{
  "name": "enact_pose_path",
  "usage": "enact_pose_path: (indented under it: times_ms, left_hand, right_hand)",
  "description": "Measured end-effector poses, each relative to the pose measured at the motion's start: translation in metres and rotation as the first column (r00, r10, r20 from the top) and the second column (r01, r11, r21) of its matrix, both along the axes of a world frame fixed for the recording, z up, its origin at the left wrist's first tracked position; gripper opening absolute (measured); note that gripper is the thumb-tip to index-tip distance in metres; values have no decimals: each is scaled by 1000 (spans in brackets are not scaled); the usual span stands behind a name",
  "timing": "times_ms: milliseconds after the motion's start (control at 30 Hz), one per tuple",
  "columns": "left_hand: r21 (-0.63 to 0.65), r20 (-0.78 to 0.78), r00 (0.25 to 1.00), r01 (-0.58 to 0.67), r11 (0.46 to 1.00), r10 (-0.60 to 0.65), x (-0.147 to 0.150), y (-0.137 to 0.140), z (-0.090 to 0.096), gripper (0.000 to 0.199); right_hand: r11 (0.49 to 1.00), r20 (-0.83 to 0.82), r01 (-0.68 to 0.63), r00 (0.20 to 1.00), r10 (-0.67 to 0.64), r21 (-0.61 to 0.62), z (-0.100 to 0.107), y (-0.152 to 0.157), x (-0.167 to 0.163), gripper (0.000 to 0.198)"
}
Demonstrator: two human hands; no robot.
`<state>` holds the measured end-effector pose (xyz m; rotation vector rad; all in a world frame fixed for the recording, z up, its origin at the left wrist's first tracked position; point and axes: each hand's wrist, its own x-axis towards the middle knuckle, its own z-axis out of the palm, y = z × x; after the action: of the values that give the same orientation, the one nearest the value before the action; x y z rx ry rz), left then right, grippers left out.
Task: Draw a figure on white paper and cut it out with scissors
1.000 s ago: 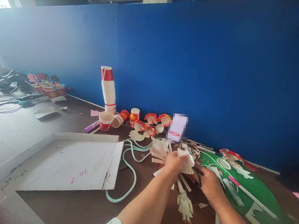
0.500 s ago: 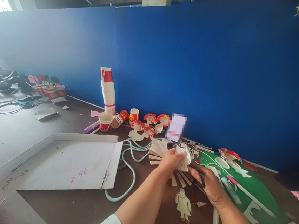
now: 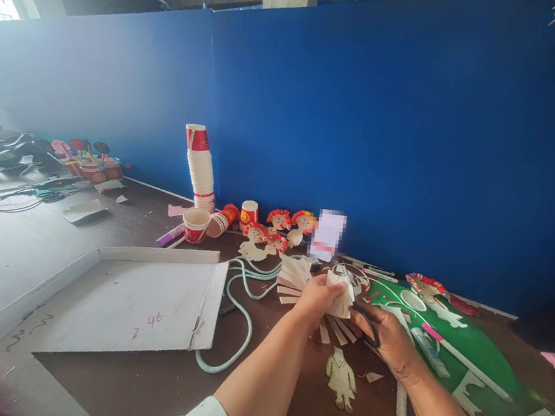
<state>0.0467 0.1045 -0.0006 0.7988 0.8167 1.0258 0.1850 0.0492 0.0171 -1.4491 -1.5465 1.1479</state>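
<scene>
My left hand (image 3: 320, 298) pinches a small piece of white paper (image 3: 338, 294) with faint drawn lines on it. Black-handled scissors (image 3: 370, 327) are in my right hand (image 3: 389, 340), their blades up against the paper's right side. Beneath both hands lies a cut cup with its wall fanned out in white strips (image 3: 293, 276). Closer to me, a headless paper doll figure (image 3: 341, 379) rests flat on the brown table. A marker with a green tip (image 3: 401, 409) lies right of it, partly behind my right forearm.
Finished paper dolls with red frilled heads (image 3: 300, 226) stand by the blue partition (image 3: 388, 127). A tall cup stack (image 3: 201, 171) rises left of them. A white cardboard tray (image 3: 116, 303) lies left, beside a pale cable (image 3: 248, 336). Paper scraps and a pink-capped marker (image 3: 463, 362) cover a green mat (image 3: 493, 359).
Both hands stay in nearly the same place. The scissors and the paper between my hands have shifted only slightly.
</scene>
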Motion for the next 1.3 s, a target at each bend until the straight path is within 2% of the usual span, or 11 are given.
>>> enact_pose_path:
  times_ms: [333,700,933,1300]
  left_hand:
    - [-1,24,1000,-15,1000,15,1,0,0,29]
    - [-9,-38,998,-53,999,53,5,2,-5,28]
    - [-33,-53,996,-79,996,77,5,-4,4,13]
    - [-33,-57,994,-97,995,95,5,-6,6,10]
  right_hand:
    - [999,37,11,999,-12,37,-5,2,2,28]
    - [994,95,-1,995,-10,113,-18,8,8,21]
    - [994,161,36,985,-53,102,-15,5,5,22]
    - [992,164,16,986,-37,126,-15,6,5,20]
